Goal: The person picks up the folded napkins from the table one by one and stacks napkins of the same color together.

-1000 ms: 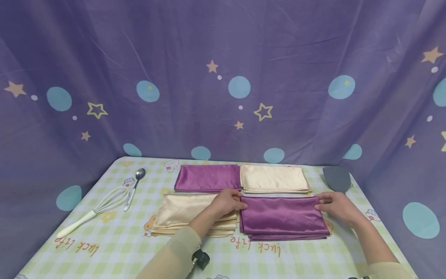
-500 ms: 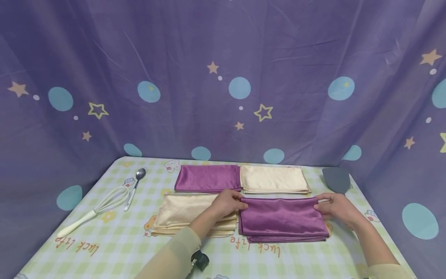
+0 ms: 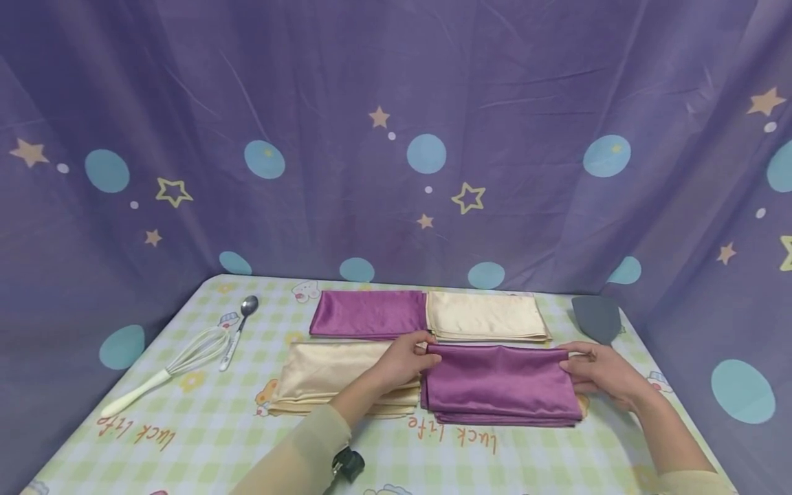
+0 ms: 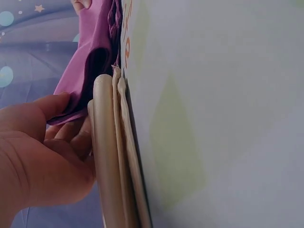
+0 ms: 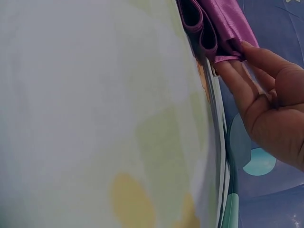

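A folded purple satin cloth [image 3: 504, 381] lies at the front right of a two-by-two group of folded cloths. My left hand [image 3: 402, 363] pinches its far left corner, thumb on top and fingers beneath, as the left wrist view shows. At the far right corner, my right hand [image 3: 606, 375] pinches the cloth the same way; its fingers [image 5: 237, 85] reach under the layers. The left forearm passes over a folded cream cloth [image 3: 331, 368], hiding part of it. Behind lie another purple cloth [image 3: 368, 313] and another cream cloth [image 3: 485, 316], side by side.
A whisk [image 3: 198, 350] and a spoon [image 3: 241, 323] lie at the left of the checked tablecloth [image 3: 235, 440]. A dark grey turner [image 3: 597, 317] lies at the far right, just beyond the right hand. A purple patterned curtain [image 3: 346, 172] encloses the back and sides.
The front purple cloth has shifted very slightly left, with both hands keeping hold of its far corners. The other cloths and the utensils stay put.
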Tool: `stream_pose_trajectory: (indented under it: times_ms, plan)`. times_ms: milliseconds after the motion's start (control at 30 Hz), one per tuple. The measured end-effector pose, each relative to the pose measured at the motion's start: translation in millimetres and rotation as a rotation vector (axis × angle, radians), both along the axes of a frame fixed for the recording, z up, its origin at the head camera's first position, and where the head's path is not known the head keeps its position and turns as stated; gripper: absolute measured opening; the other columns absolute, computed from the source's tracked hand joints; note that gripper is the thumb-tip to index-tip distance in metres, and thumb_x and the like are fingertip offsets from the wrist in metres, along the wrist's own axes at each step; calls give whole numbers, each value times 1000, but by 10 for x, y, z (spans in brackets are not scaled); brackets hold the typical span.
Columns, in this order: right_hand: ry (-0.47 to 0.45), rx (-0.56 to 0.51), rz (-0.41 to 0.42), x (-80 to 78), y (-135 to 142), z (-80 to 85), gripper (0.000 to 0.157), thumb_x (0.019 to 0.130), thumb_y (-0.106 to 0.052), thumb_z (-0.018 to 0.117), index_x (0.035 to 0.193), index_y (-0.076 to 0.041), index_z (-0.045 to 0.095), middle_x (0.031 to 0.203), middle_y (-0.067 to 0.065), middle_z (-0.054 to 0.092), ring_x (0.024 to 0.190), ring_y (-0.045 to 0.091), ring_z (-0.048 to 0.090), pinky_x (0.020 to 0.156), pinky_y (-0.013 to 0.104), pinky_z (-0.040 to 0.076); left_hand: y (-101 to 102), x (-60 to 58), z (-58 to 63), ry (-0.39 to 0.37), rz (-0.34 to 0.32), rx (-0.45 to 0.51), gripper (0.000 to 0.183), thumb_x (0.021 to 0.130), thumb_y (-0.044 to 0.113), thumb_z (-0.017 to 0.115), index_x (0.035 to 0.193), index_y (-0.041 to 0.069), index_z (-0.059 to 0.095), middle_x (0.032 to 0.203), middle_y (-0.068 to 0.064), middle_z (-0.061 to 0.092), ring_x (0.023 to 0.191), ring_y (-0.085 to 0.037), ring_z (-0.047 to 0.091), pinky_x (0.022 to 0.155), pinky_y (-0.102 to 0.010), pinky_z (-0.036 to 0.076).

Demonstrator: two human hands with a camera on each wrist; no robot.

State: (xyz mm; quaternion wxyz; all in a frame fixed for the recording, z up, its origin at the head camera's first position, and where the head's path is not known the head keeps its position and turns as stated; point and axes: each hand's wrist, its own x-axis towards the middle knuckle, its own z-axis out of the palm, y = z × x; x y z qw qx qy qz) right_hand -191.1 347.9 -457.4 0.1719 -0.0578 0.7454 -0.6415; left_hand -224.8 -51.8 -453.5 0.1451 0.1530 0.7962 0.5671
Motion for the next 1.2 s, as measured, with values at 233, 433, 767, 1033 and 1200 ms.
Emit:
stream_pose_trajectory:
  times_ms: [233,433,767,1033,1200]
  plan:
    - [17,-26,-29,11,31,24,58,102,-8,61,144,19,34,110,14,71,96,33,72,85,45,58,46,12,23,-49,-10,122,16,99,8,64,115,7,60,87,-9,71,68,-15,64,57,-28,55]
    - [27,-58,-62,30,33,60,38,100,-6,63,135,5,57,104,8,72,93,26,73,82,43,59,77,52,39,-146,-14,250,16,104,8,56,120,6,55,100,-13,70,76,-23,71,61,-39,62]
    - [33,45,-118,29,-10,167,67,101,-10,63,147,21,26,108,3,69,92,14,70,81,35,60,116,80,79,-201,50,299,23,105,8,52,128,4,51,101,-11,67,67,-17,67,53,-32,59]
    - [36,112,-119,0,-66,270,75,101,-21,65,152,16,23,144,30,47,103,7,66,87,31,58,82,22,150,-266,109,384,28,105,8,52,132,-1,49,109,-14,67,86,-21,70,79,-39,61]
    - [34,71,-111,-62,-159,278,74,101,-21,65,152,16,25,144,30,48,105,11,67,89,33,57,6,-5,193,-273,142,362,29,106,12,50,133,2,49,110,-13,65,88,-20,67,82,-36,59]
